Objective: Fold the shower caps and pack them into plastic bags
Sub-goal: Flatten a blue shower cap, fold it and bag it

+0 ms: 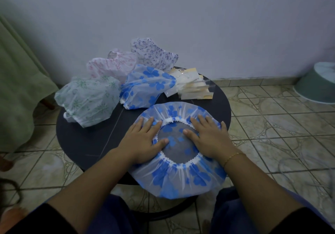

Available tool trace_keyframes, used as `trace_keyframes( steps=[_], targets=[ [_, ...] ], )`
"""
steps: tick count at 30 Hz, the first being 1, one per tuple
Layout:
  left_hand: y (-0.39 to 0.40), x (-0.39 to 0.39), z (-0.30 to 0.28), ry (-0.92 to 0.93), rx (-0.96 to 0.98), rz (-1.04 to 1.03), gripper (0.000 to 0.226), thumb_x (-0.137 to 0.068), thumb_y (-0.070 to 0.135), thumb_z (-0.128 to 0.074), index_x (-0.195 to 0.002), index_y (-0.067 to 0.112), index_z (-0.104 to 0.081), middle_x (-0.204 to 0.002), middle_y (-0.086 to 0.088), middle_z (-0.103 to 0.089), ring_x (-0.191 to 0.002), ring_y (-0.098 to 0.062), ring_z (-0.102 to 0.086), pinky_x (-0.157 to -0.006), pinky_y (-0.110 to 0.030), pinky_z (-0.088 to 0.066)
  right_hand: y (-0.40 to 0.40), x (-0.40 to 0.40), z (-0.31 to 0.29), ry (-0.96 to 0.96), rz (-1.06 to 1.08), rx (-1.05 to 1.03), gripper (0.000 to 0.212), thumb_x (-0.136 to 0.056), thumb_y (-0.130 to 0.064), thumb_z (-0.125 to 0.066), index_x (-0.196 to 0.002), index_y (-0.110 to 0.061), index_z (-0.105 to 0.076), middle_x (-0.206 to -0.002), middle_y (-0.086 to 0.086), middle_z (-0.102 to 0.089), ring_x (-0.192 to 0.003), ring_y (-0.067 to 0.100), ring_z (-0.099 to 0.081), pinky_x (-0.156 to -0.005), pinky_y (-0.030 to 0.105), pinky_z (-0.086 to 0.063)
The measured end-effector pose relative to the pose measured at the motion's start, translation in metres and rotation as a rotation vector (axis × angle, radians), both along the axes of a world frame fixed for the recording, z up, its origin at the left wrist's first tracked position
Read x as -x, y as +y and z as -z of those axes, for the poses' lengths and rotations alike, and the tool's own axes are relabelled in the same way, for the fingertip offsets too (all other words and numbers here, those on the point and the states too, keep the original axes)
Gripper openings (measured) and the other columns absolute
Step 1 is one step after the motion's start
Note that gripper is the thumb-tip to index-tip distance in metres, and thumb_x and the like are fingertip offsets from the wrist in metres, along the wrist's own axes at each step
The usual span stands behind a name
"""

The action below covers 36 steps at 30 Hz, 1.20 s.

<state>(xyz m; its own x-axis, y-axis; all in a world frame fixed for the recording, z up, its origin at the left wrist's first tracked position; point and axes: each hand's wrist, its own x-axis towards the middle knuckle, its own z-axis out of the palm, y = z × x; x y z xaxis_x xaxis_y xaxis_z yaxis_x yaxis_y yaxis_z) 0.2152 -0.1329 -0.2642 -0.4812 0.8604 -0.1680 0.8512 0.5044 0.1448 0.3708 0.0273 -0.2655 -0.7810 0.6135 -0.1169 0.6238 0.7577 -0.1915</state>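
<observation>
Dark round table (87, 139) at centre frame. Blue-flowered shower cap (181, 175) spread flat at lower centre, pinned under left hand (145, 139) and right hand (208, 137), fingers straight. Four more caps (90, 101) crowding upper left; plastic bags (192, 86) behind, upper centre.

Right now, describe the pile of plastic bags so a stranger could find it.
On the round dark table, look at the far right edge. The plastic bags lie there, right of the crumpled blue-flowered cap. They alone are flat, clear and unpatterned.

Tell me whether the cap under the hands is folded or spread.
Spread: the cap lies flat as a full circle, elastic opening facing up, both hands pressing it.
</observation>
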Motion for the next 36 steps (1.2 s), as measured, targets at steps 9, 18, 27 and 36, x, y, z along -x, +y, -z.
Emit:
trace_keyframes(
  steps=[9, 18, 27, 36],
  targets=[
    [-0.012, 0.011, -0.012, -0.318, -0.475, -0.042, 0.051, -0.096, 0.043, -0.041, -0.143, 0.027, -0.035, -0.155, 0.010, -0.017, -0.144, -0.006, -0.006, -0.115, -0.030, -0.007, 0.009, -0.013, -0.020, 0.499, 0.055, 0.201, 0.040, -0.101, -0.027, -0.036, -0.138, -0.017, -0.044, -0.153, 0.002, -0.028, -0.144, 0.017, -0.011, -0.115, 0.033, 0.001],
    [-0.062, 0.021, -0.024, -0.243, -0.602, 0.101, 0.035, -0.071, 0.036, -0.038, -0.086, 0.051, -0.066, -0.095, 0.033, -0.063, -0.096, 0.018, -0.053, -0.082, 0.001, -0.036, 0.026, -0.055, -0.022, 0.469, -0.079, 0.049, 0.042, -0.083, 0.013, -0.046, -0.114, -0.005, -0.066, -0.121, 0.009, -0.062, -0.115, 0.023, -0.054, -0.093, 0.015, -0.030],
    [-0.092, 0.032, -0.014, -0.194, -0.339, 0.199, 0.060, -0.081, -0.010, -0.049, -0.114, 0.038, -0.062, -0.119, 0.041, -0.043, -0.117, 0.028, -0.031, -0.101, -0.002, -0.027, 0.039, -0.084, 0.009, 0.169, -0.438, -0.272, 0.077, -0.061, -0.006, -0.081, -0.131, -0.018, -0.052, -0.133, 0.005, -0.056, -0.120, 0.024, -0.056, -0.087, 0.042, -0.051],
    [-0.096, 0.031, -0.024, -0.307, -0.163, 0.198, 0.058, -0.067, 0.030, -0.048, -0.117, 0.058, -0.040, -0.130, 0.043, -0.028, -0.130, 0.020, -0.015, -0.099, 0.002, -0.012, 0.029, -0.084, 0.006, 0.146, -0.414, -0.378, 0.069, -0.071, -0.046, -0.069, -0.133, -0.021, -0.051, -0.132, 0.003, -0.057, -0.119, 0.028, -0.056, -0.089, 0.038, -0.043]
  ],
)
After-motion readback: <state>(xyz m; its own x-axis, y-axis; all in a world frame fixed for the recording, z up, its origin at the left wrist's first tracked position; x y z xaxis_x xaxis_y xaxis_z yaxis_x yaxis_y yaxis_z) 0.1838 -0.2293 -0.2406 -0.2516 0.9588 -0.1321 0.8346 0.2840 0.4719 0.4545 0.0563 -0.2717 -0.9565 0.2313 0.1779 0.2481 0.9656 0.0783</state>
